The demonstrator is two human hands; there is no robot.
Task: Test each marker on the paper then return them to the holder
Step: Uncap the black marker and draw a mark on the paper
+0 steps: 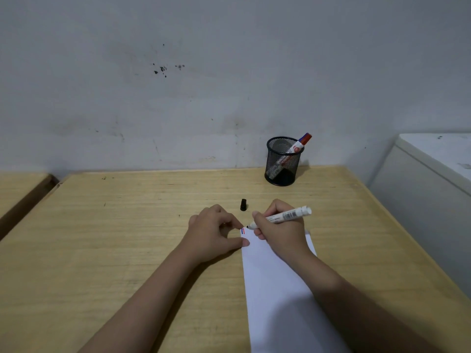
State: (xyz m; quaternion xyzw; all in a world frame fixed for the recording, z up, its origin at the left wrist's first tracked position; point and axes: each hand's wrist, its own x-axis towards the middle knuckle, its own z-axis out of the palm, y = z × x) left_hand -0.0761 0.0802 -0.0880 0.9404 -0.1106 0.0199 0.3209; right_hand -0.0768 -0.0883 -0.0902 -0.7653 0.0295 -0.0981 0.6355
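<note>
My right hand (279,231) grips an uncapped white marker (285,216), its black tip touching the top left corner of the white paper (275,289). A short red line and a short blue line are drawn at that corner. My left hand (215,231) presses its thumb and fingertips on the paper's left edge. The marker's black cap (243,204) lies on the table beyond my hands. At the back stands a black mesh holder (282,161) with capped markers, red and blue (302,141), leaning inside.
The wooden table (127,225) ends at a grey wall behind the holder. A white cabinet (433,174) stands close to the table's right edge. Another wooden surface (20,189) lies to the left across a gap.
</note>
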